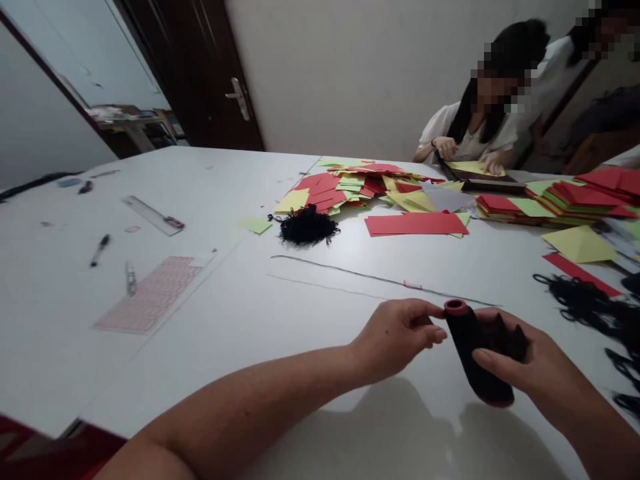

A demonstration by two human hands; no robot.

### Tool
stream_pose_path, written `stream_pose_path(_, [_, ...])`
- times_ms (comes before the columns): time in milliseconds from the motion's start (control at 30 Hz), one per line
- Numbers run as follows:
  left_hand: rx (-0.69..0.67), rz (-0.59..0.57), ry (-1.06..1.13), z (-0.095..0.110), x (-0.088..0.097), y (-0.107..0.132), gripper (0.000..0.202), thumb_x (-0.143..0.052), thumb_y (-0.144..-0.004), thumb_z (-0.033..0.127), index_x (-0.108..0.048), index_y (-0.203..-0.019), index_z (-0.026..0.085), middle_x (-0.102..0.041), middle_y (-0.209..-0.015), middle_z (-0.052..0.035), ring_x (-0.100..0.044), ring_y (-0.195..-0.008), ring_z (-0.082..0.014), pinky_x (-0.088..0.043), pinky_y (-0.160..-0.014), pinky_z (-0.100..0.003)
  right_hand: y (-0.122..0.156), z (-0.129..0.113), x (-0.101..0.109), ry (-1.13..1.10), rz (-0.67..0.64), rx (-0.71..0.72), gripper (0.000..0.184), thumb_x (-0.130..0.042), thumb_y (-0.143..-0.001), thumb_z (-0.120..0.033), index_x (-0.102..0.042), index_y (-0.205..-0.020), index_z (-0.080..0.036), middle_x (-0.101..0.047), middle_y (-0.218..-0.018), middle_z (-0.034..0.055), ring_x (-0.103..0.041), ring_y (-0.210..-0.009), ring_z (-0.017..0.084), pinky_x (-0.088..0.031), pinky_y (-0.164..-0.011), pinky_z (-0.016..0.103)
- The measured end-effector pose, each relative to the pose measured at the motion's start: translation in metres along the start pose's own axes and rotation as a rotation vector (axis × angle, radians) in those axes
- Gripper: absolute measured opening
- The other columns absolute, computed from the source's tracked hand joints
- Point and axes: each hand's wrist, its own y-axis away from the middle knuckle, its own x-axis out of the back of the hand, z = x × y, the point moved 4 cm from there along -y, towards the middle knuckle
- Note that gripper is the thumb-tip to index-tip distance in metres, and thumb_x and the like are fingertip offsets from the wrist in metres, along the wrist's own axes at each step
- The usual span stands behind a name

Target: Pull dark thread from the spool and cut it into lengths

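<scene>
My right hand is closed around a spool of black thread, which leans with its red hollow end up. A dark jagged-edged bundle shows between the spool and my right fingers; its kind is unclear. My left hand reaches in from the left, its index fingertip at the spool's red rim. The other left fingers are curled near the thumb, and whether a thread end lies between them is too small to tell. Just beyond my hands, a long dark thread with a small red-edged tag lies across the white table.
A black yarn bundle lies before piled red, yellow and green paper. More black yarn is at right. To the left are a printed sheet, a ruler and a pen. Across the table a person handles yellow paper.
</scene>
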Motion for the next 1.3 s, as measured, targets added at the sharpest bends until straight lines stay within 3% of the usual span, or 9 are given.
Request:
stream_pose_path(100, [0.082, 0.020, -0.062, -0.006, 0.022, 0.014, 0.010, -0.071, -0.077, 0.014, -0.077, -0.084, 0.018, -0.066, -0.066, 0.0031, -0.058, -0.063, -0.0101, -0.049, -0.066, -0.025, 0.009, -0.008, -0.012, 0.124, -0.028, 0.004, 0.033, -0.075, -0.070, -0.041, -0.071, -0.099, -0.026, -0.062, -0.066, -0.0021, -0.055, -0.054, 0.015, -0.043, -0.044, 0.025])
stream_pose_path(200, [0.083, 0.012, -0.195, -0.009, 0.043, 0.031, 0.009, -0.071, -0.078, 0.011, -0.075, -0.077, 0.019, -0.068, -0.068, 0.0034, -0.059, -0.064, -0.0098, -0.049, -0.066, -0.023, 0.013, -0.013, -0.026, 0.207, -0.131, 0.001, 0.032, -0.069, -0.074, -0.036, -0.071, -0.104, -0.028, -0.050, -0.053, -0.0067, -0.046, -0.044, 0.013, -0.039, -0.038, 0.023])
stream_pose_path(300, [0.041, 0.015, -0.384, -0.012, 0.058, 0.043, 0.010, -0.068, -0.081, 0.011, -0.076, -0.080, 0.018, -0.071, -0.072, 0.0013, -0.062, -0.068, -0.0114, -0.049, -0.067, -0.024, 0.011, -0.016, -0.040, 0.326, -0.260, 0.119, 0.033, -0.063, -0.073, -0.028, -0.072, -0.105, -0.030, -0.066, -0.068, -0.0035, -0.058, -0.053, 0.013, -0.047, -0.046, 0.023])
stream_pose_path(433, [-0.171, 0.027, -0.707, -0.016, 0.066, 0.049, 0.019, -0.060, -0.085, 0.006, -0.075, -0.087, 0.018, -0.074, -0.085, -0.0025, -0.066, -0.077, -0.0136, -0.049, -0.073, -0.025, 0.004, -0.013, -0.052, 0.479, -0.352, 0.323, 0.041, -0.060, -0.073, -0.022, -0.069, -0.112, -0.032, -0.077, -0.103, -0.0002, -0.072, -0.084, 0.019, -0.057, -0.068, 0.027])
stream_pose_path(567, [-0.244, 0.068, -0.810, -0.023, 0.074, 0.047, 0.024, -0.053, -0.084, -0.001, -0.070, -0.081, 0.017, -0.072, -0.082, -0.0017, -0.064, -0.074, -0.0130, -0.047, -0.066, -0.023, 0.006, -0.015, -0.059, 0.630, -0.334, 0.527, 0.042, -0.058, -0.074, -0.019, -0.067, -0.114, -0.029, -0.077, -0.104, 0.0004, -0.073, -0.088, 0.019, -0.059, -0.074, 0.030])
stream_pose_path(700, [-0.253, 0.154, -0.792, -0.021, 0.087, 0.045, 0.022, -0.053, -0.087, 0.004, -0.065, -0.077, 0.018, -0.069, -0.077, -0.0004, -0.062, -0.071, -0.0126, -0.047, -0.066, -0.023, 0.013, -0.019, -0.062, 0.779, -0.316, 0.675, 0.044, -0.057, -0.073, -0.014, -0.066, -0.115, -0.027, -0.076, -0.099, 0.0011, -0.072, -0.082, 0.018, -0.058, -0.067, 0.030])
stream_pose_path(933, [-0.229, 0.276, -0.803, -0.012, 0.115, 0.045, 0.021, -0.049, -0.088, 0.008, -0.061, -0.074, 0.020, -0.067, -0.073, 0.0011, -0.061, -0.069, -0.0126, -0.048, -0.068, -0.025, 0.013, 0.005, -0.036, 0.918, -0.322, 0.618, 0.052, -0.068, -0.069, -0.024, -0.066, -0.121, -0.029, -0.077, -0.104, 0.0029, -0.074, -0.084, 0.022, -0.059, -0.065, 0.032])
stream_pose_path(1167, [-0.208, 0.372, -0.893, 0.007, 0.156, 0.051, 0.019, -0.047, -0.086, 0.019, -0.059, -0.070, 0.021, -0.067, -0.070, 0.0001, -0.059, -0.067, -0.0136, -0.046, -0.067, -0.025, 0.009, 0.010, -0.006, 0.950, -0.249, 0.494, 0.035, -0.072, -0.061, -0.025, -0.074, -0.095, -0.032, -0.078, -0.087, -0.0007, -0.074, -0.068, 0.025, -0.056, -0.054, 0.033])
stream_pose_path(1300, [-0.088, 0.418, -0.938, 0.011, 0.189, 0.063, 0.017, -0.047, -0.080, 0.023, -0.061, -0.070, 0.021, -0.068, -0.071, -0.0001, -0.058, -0.066, -0.0140, -0.045, -0.066, -0.025, 0.000, 0.026, 0.029, 0.819, -0.189, 0.405, 0.035, -0.078, -0.058, -0.026, -0.077, -0.092, -0.037, -0.076, -0.077, -0.0041, -0.070, -0.056, 0.023, -0.048, -0.043, 0.030])
